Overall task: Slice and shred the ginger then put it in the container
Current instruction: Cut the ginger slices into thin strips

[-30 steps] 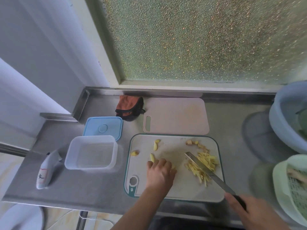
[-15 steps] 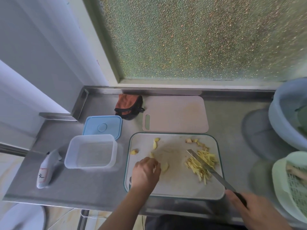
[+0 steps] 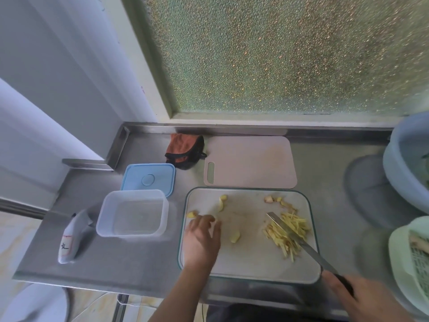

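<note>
I see a steel bench (image 3: 144, 263) under a frosted window. On the near cutting board (image 3: 255, 263), my left hand (image 3: 201, 240) lies at the board's left edge, fingers curled toward a ginger chunk (image 3: 192, 214); I cannot tell whether they grip anything. My right hand (image 3: 362, 298), off the board's near right corner, grips a knife (image 3: 292, 233) whose blade lies across the ginger shreds (image 3: 286, 233) by the right edge. Another piece (image 3: 235, 237) lies mid-board. The clear container (image 3: 132, 213) sits just left of the board, its blue lid (image 3: 148, 178) behind it.
</note>
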`<action>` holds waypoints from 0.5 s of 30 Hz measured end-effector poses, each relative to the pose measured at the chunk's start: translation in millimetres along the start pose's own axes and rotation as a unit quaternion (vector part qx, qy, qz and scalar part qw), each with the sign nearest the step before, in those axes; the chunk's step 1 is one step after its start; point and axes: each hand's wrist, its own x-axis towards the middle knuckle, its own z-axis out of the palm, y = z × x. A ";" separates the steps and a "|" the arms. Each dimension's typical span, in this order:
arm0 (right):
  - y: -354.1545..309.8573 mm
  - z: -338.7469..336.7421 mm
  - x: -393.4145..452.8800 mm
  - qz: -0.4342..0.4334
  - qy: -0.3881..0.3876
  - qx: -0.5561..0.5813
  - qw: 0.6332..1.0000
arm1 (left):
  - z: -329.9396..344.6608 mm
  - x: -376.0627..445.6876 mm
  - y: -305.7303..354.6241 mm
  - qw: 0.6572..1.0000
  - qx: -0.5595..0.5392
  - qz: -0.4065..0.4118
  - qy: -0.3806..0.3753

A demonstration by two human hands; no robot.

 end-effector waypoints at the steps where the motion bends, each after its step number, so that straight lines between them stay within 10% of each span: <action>1: -1.9 -0.9 2.0 -0.025 -0.011 -0.033 0.999 | -3.6 5.9 -4.2 0.999 0.027 -0.031 -0.006; 5: -4.1 4.8 7.4 -0.178 0.139 -0.122 0.967 | -5.3 16.2 -1.8 0.986 0.138 -0.054 -0.073; 15: 9.8 9.1 6.2 -0.009 0.014 -0.041 0.999 | 5.7 5.7 9.8 0.995 -0.009 -0.018 -0.095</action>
